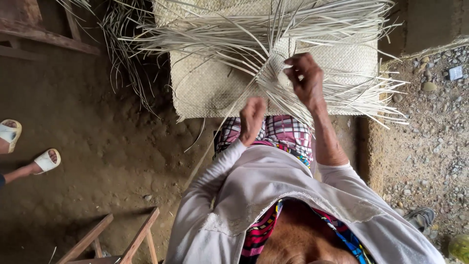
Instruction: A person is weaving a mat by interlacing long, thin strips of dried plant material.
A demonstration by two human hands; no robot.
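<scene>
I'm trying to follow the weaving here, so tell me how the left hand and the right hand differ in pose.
The right hand is raised farther out over the woven mat, while the left hand sits lower, nearer the body. The right hand's fingers pinch pale loose strips; the left hand is curled into a fist around strips. The right forearm is bare; the left arm wears a white sleeve. Both work the same bundle.
</scene>
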